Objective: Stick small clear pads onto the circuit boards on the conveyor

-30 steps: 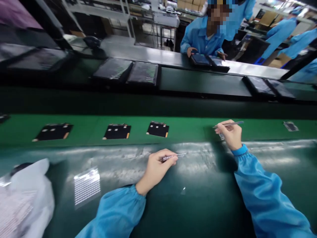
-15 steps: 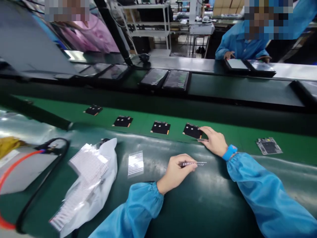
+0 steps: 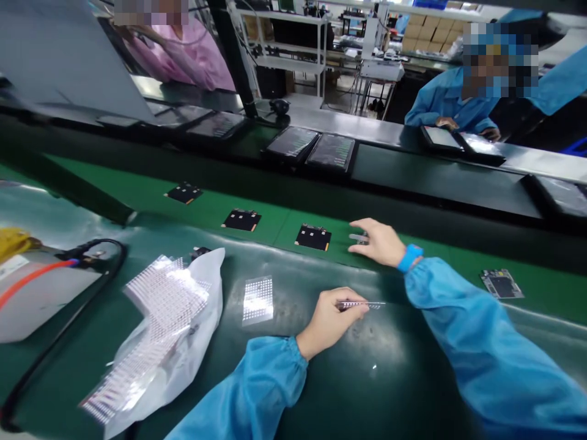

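My left hand (image 3: 331, 319) is closed over the table, pinching a thin sticker sheet (image 3: 373, 304) seen nearly edge-on, with rows of small silvery marks. On the green strip, my right hand (image 3: 378, 242) has thumb and forefinger apart around a small thin grey piece (image 3: 358, 238); its kind is unclear. Left of that hand lies a black-faced circuit board (image 3: 313, 237); farther left are a second board (image 3: 241, 220) and a third board (image 3: 183, 193), each with small pale squares on top. Near my left hand, a flat clear sheet (image 3: 257, 299) with silvery squares lies on the table.
A white bag (image 3: 206, 311) with more sticker sheets (image 3: 169, 293) lies at left, near a black cable (image 3: 68, 324). At right is a grey circuit board (image 3: 502, 285). Beyond the strip stand black trays (image 3: 332, 151). A co-worker in blue (image 3: 440, 101) handles trays opposite.
The black board my right hand was touching no longer shows on the strip. My right hand has moved slightly left and up. My left hand keeps its sheet; the camera view has shifted.
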The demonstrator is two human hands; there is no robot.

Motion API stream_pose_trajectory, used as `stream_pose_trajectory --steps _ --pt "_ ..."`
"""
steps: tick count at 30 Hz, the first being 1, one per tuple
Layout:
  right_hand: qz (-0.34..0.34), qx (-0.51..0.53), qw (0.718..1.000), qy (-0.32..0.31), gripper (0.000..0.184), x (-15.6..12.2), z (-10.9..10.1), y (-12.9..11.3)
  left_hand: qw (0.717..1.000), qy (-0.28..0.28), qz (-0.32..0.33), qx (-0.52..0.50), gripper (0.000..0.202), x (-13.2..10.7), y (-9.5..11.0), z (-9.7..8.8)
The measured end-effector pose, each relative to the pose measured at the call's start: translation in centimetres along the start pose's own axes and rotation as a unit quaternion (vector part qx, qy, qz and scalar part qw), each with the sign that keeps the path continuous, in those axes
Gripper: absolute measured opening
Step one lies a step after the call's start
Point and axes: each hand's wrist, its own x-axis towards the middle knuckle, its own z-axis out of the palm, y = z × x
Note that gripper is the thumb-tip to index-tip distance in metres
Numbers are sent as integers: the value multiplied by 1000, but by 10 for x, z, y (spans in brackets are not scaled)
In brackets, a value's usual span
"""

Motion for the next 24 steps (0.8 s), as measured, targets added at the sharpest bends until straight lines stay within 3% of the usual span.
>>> stream_pose_trajectory --steps 3,6,8,14,18,20,22,24 --pt "-14 3 999 -29 60 30 44 -27 1000 -3 7 0 10 -3 2 -3" --pt "-4 -14 999 -44 57 39 57 -35 1000 0 9 -2 11 -5 4 -5" --pt "7 -6 999 -35 55 34 44 -28 1000 3 9 -6 11 -5 4 -5" --pt "-17 54 997 47 61 24 -25 -5 1000 4 9 -15 11 -2 0 -5" --pt "-23 72 997 7 58 43 -23 -29 1000 22 -2 -13 11 1 -2 -6" --pt "-24 145 988 37 46 45 -16 -40 1000 29 -2 -3 11 2 -1 -7" --pt "7 253 964 84 30 31 -16 -39 999 35 -4 10 9 3 0 -7" --pt "57 351 929 101 44 2 -21 -26 999 37 -10 19 7 4 0 -6"
